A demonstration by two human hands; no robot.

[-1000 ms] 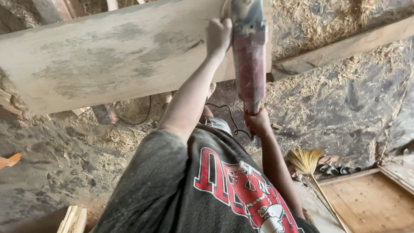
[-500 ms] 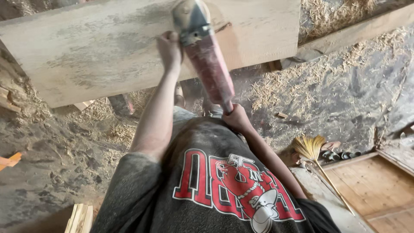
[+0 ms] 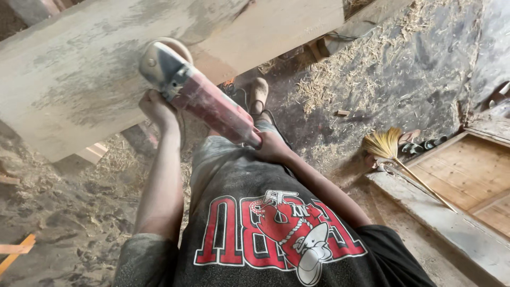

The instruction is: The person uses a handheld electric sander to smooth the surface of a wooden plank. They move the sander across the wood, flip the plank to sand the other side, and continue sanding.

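Sanding step – both hands clamp the red angle grinder (image 3: 199, 95) on the wooden plank (image 3: 79, 79), upper left: left hand (image 3: 158, 109) fingers wrapped at its head, right hand (image 3: 272, 149) at its tail – next calls for steady, even pressure

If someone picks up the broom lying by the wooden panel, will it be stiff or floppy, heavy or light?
The broom probably feels light: its stick is thin and its head is a small fan of straw. The stick looks straight, so likely stiff, while the straw bristles would likely bend easily. Lifted by the far end of the stick, the head end may dip.

Place: a rough woodworking workshop
Signs: wood shavings (image 3: 340, 79) on the dirt floor (image 3: 69, 212), big plank (image 3: 95, 69), broom (image 3: 393, 154), wooden panel (image 3: 467, 170)
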